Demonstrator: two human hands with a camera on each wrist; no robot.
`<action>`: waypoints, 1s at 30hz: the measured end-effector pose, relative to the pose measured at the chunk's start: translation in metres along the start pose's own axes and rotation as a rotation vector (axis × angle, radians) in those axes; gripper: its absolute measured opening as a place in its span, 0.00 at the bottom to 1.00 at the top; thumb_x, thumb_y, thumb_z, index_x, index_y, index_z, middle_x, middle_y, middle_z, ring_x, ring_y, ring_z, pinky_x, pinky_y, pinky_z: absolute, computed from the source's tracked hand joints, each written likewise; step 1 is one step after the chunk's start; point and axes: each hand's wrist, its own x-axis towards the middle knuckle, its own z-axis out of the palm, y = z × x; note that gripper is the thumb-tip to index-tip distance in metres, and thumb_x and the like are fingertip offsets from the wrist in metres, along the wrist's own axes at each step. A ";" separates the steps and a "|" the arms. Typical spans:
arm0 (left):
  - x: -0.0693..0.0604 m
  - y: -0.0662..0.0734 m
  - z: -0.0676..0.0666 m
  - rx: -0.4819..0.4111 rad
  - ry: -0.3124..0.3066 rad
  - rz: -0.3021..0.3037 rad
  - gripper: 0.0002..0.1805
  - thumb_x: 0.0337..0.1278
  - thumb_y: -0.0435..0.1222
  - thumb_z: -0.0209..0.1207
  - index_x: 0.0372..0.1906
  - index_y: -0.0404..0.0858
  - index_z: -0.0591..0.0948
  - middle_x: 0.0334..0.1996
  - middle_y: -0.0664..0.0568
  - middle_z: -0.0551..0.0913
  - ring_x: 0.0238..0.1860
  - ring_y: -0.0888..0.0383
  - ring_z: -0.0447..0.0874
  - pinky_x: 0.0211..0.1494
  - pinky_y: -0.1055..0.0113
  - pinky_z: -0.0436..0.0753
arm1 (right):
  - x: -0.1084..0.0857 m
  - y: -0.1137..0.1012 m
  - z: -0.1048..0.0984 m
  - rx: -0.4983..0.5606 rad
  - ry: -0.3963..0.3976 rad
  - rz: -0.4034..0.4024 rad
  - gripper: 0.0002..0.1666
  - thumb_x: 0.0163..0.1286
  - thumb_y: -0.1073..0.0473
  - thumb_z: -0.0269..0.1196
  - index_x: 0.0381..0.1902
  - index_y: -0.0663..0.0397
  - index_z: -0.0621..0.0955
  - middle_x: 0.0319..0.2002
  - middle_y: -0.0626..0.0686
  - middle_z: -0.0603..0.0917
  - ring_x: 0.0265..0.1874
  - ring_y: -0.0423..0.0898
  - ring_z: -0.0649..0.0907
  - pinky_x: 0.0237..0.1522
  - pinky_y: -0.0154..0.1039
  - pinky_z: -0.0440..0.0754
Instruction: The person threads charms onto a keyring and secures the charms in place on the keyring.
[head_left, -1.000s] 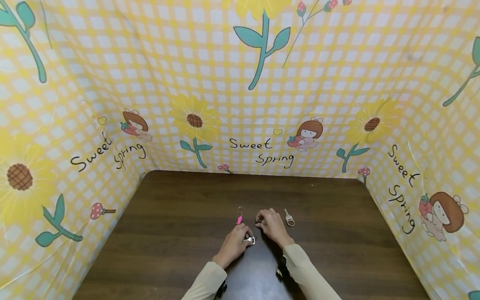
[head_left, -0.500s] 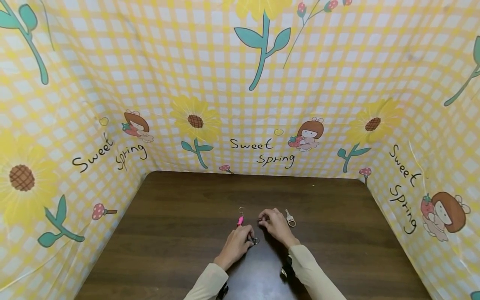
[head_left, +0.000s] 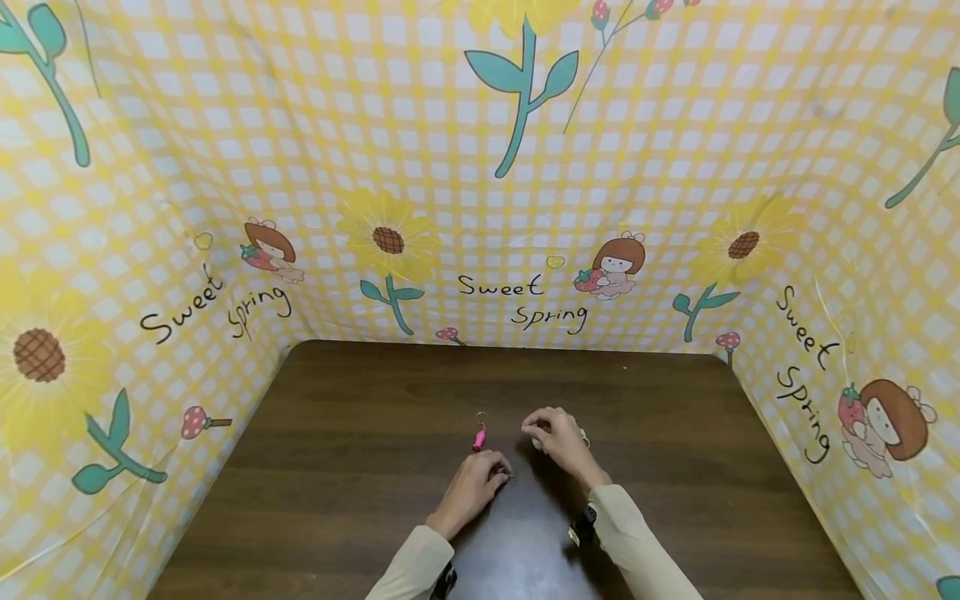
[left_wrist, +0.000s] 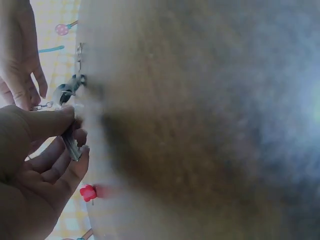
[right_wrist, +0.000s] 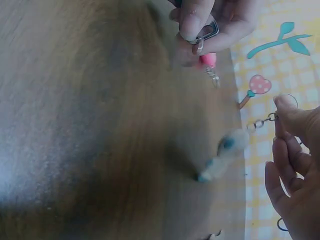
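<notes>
"Holding what?"

"Pinching a white-and-blue charm keychain point(right_wrist: 235, 142) by its chain point(right_wrist: 258, 123), over the table point(head_left: 375, 417), with the right hand point(head_left: 557, 437); gripping a silver metal piece point(left_wrist: 72, 145) with the left hand point(head_left: 471, 487)."

"And nearby?"

"Just beyond the left hand, a pink charm point(head_left: 479, 438)."

"At risk of what?"

"Possibly of dropping the keychain through too slack a pinch, or of knocking the pink charm by careless swinging."

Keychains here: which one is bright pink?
The pink keychain lying on the table just beyond the left hand; the metallic one is in that hand, and the pale-and-blue one hangs from the right hand.
</notes>
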 end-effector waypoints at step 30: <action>0.033 0.028 -0.038 -0.375 0.236 -0.064 0.05 0.71 0.30 0.66 0.39 0.33 0.90 0.32 0.49 0.90 0.31 0.62 0.82 0.35 0.71 0.80 | 0.008 -0.049 -0.026 0.206 0.057 -0.102 0.04 0.72 0.69 0.70 0.38 0.56 0.88 0.33 0.50 0.90 0.32 0.42 0.87 0.36 0.33 0.83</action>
